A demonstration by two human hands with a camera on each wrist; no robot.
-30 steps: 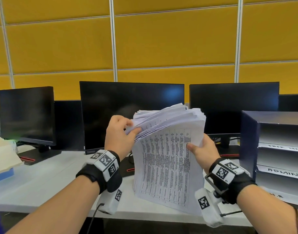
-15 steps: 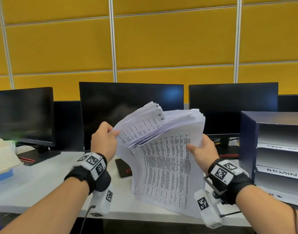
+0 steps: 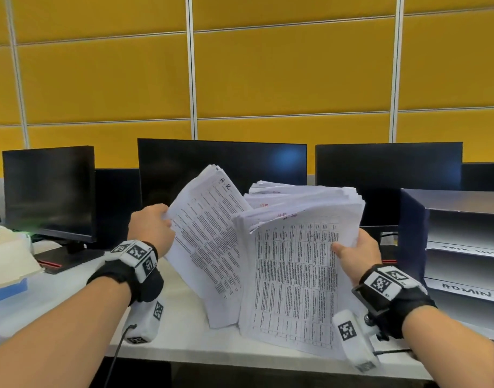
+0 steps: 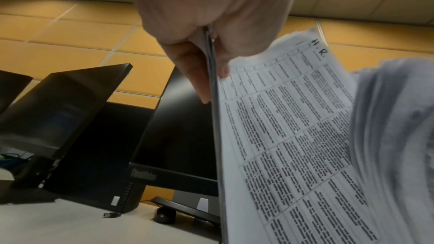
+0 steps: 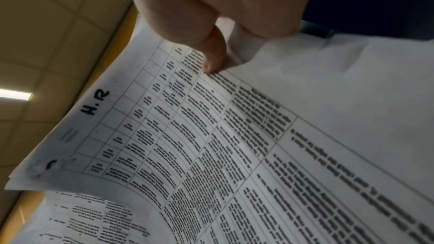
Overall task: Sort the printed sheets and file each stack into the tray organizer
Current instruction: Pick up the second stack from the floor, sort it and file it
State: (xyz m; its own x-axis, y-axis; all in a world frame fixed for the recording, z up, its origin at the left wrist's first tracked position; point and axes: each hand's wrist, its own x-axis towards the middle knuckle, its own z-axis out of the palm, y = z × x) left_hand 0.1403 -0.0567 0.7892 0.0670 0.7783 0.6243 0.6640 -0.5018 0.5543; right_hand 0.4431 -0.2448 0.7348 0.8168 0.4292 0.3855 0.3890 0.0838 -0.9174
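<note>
I am looking across a white tabletop (image 3: pixel 58 298) that is running along a wall of yellow panels (image 3: pixel 293 74) split by pale vertical strips. Three dark, switched-off monitors (image 3: pixel 222 169) are standing in a row at the back edge, their flat black bases resting on the surface, and a small dark round object is lying beside one base in the left wrist view. At the far left, a pale stack of material is sitting on something blue (image 3: pixel 8 287). At the right edge, a dark blue tray organizer (image 3: pixel 410 233) is standing upright, its open shelves facing me; one shelf lip is reading "ADMIN", the label above it is too blurred for me to read. My left hand (image 3: pixel 150 231) is pinching a thin bundle of printed sheets (image 3: pixel 209 242) marked "H.R" at its top corner, thumb in front and fingers behind, holding it tilted up and apart from the rest. My right hand (image 3: pixel 357 256) is gripping the thick main stack (image 3: pixel 296 275) by its right edge, thumb pressing the front sheet, with the stack's upper pages fanning loosely above the tabletop, just left of the organizer. Ceiling tiles and a strip light are showing overhead in the wrist views.
</note>
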